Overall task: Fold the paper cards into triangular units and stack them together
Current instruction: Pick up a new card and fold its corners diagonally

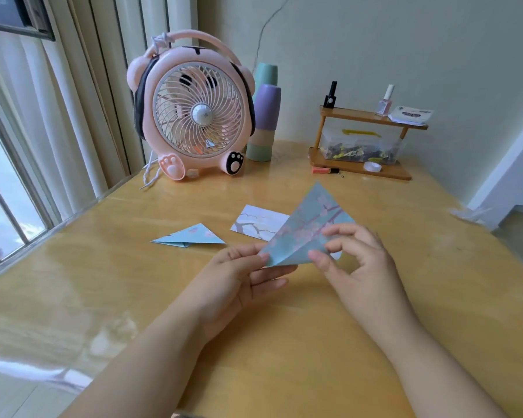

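The right hand (355, 260) pinches the near edge of a blue card (307, 230) between thumb and forefinger, the other fingers loosely curled behind it. The left hand (245, 274) holds the card's lower left corner, thumb on top and fingers straight beneath. The card is lifted off the table (133, 297), tilted, its far point toward the wall, and it already shows a diagonal crease.

The step in hand appears to be the folding of a second unit: one folded triangle (191, 236) lies flat to the left, well apart from the hands, and an unfolded pale card (258, 223) lies just behind the held one. The next move likely calls for bringing the raised flap over along the crease and pressing it flat, corners matched, before any stacking.

The right palm hides the card's right corner, so how many layers are folded there cannot be told. A white patch below the right fingers may be the card's underside or another sheet. Farther back stand a pink fan (194, 116) and a small shelf (366, 146); the contents of the shelf's clear box are too small to make out.
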A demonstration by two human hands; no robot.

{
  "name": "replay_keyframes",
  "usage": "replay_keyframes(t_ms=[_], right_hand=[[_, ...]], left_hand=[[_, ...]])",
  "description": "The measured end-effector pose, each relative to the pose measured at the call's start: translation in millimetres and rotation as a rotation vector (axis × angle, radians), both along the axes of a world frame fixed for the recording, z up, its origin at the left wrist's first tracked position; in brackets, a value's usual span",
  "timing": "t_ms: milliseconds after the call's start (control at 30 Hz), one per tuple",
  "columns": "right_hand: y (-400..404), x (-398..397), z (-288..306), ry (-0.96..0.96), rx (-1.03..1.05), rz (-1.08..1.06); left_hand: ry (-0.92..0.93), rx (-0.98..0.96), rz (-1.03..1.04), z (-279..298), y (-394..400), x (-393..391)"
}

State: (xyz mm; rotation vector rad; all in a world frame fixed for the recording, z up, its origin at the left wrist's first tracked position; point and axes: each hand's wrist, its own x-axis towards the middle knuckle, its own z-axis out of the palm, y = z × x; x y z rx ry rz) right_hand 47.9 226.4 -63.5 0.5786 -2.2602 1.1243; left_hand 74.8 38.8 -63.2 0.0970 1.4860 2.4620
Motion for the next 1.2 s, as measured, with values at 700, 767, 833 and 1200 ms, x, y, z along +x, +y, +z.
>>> replay_keyframes(t_ms=[700,767,833,1200], right_hand=[[-14,-3,-4,-0.234,-0.237,0.050],[-15,0,-2,-0.233,-0.212,0.114],[-15,3,-1,-0.232,-0.180,0.160],[-4,-4,-1,-0.308,-0.235,0.104]], left_hand=[[0.303,-0.287,0.221,-9,14,-8],[0.290,-0.310,0.192,-8,11,-10],[0.277,-0.322,0.195,-8,8,-13],[0.337,-0.382,0.291,-6,8,-18]])
